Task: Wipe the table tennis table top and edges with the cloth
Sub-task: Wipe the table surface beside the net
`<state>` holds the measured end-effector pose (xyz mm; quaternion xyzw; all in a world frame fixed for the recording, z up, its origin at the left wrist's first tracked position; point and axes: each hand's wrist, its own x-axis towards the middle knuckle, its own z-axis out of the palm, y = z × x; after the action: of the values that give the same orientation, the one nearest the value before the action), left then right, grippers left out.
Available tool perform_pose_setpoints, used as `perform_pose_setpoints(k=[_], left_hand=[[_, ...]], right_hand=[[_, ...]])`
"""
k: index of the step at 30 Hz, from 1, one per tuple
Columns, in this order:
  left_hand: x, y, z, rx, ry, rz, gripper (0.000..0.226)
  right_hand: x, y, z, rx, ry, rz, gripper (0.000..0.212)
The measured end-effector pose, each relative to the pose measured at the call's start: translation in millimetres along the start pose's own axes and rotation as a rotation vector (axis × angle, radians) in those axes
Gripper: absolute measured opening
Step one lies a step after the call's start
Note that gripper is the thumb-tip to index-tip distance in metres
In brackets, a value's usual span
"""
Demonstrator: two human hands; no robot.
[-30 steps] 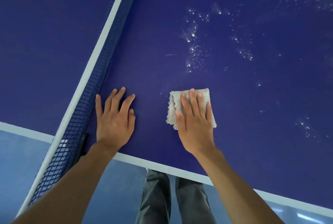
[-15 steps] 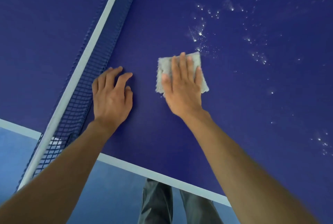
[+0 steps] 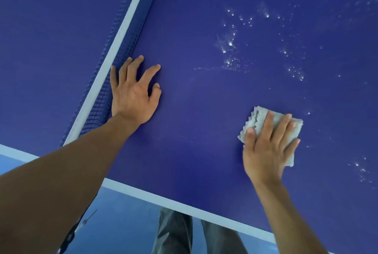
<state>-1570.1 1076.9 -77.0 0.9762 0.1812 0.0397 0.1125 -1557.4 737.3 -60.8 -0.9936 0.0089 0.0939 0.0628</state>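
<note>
The dark blue table tennis table fills most of the view, its white near edge line running low across the frame. A folded grey cloth lies flat on the top at the right. My right hand presses it down with straight, spread fingers. My left hand rests flat on the bare top beside the net, fingers spread. Scattered white droplets and streaks speckle the surface beyond and to the right of the cloth.
The net with its white top band runs diagonally from the upper middle to the lower left, close to my left hand. Below the table edge I see a blue floor and my grey trouser legs.
My right hand has slid the cloth back toward me and to the right, away from the droplet patch. The left hand stays planted by the net, its fingers now more spread.
</note>
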Motion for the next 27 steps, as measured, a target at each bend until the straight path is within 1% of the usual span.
perform_pose_setpoints(k=[1, 2, 3, 4, 6, 8, 9, 10, 11, 15, 17, 19, 20, 21, 24, 25, 27], left_hand=[[0, 0, 0, -0.009, -0.004, -0.004, 0.049], [0, 0, -1, -0.019, -0.006, -0.005, 0.049], [0, 0, -1, -0.029, -0.008, -0.004, 0.049], [0, -1, -1, -0.037, -0.009, -0.003, 0.049], [1, -3, -2, -0.049, -0.008, -0.002, 0.048], [2, -3, -2, -0.054, -0.007, -0.006, 0.048], [2, -3, -1, -0.056, -0.010, -0.010, 0.048], [3, -3, -1, -0.059, -0.015, -0.013, 0.048], [4, -3, 0, -0.060, -0.019, -0.015, 0.048], [3, -2, 0, -0.060, -0.028, -0.013, 0.047], [3, -2, -1, -0.047, -0.041, -0.010, 0.047], [4, -2, -2, -0.037, -0.056, -0.012, 0.048], [4, -2, -3, -0.036, -0.061, -0.013, 0.048], [5, -2, -3, -0.036, -0.064, -0.013, 0.048], [5, -3, -3, -0.038, -0.071, -0.006, 0.049], [5, -4, -4, -0.037, -0.072, -0.006, 0.049], [5, -3, -5, -0.032, -0.081, -0.007, 0.049]], right_hand=[[1, -19, 2, 0.013, 0.020, 0.026, 0.067], [-1, -40, 6, 0.016, 0.035, 0.006, 0.066], [-5, -63, 11, 0.013, 0.042, -0.059, 0.065], [-13, -86, 16, 0.010, 0.039, -0.158, 0.064], [-39, -126, 28, 0.021, -0.018, -0.421, 0.064], [-69, -142, 36, 0.028, -0.097, -0.661, 0.066], [-79, -137, 38, 0.010, -0.110, -0.716, 0.068], [-82, -125, 39, -0.016, -0.103, -0.715, 0.069], [-79, -107, 37, -0.044, -0.085, -0.657, 0.069], [-39, -41, 18, -0.105, -0.017, -0.215, 0.071], [-21, -39, 13, -0.051, 0.009, -0.029, 0.071], [-17, -66, 16, 0.011, 0.038, 0.104, 0.071], [-19, -87, 19, 0.029, 0.049, 0.106, 0.070], [-25, -109, 23, 0.035, 0.048, 0.046, 0.070], [-69, -168, 40, 0.013, -0.041, -0.358, 0.070], [-86, -180, 45, 0.008, -0.071, -0.459, 0.070], [-111, -181, 49, -0.004, -0.105, -0.538, 0.071]])
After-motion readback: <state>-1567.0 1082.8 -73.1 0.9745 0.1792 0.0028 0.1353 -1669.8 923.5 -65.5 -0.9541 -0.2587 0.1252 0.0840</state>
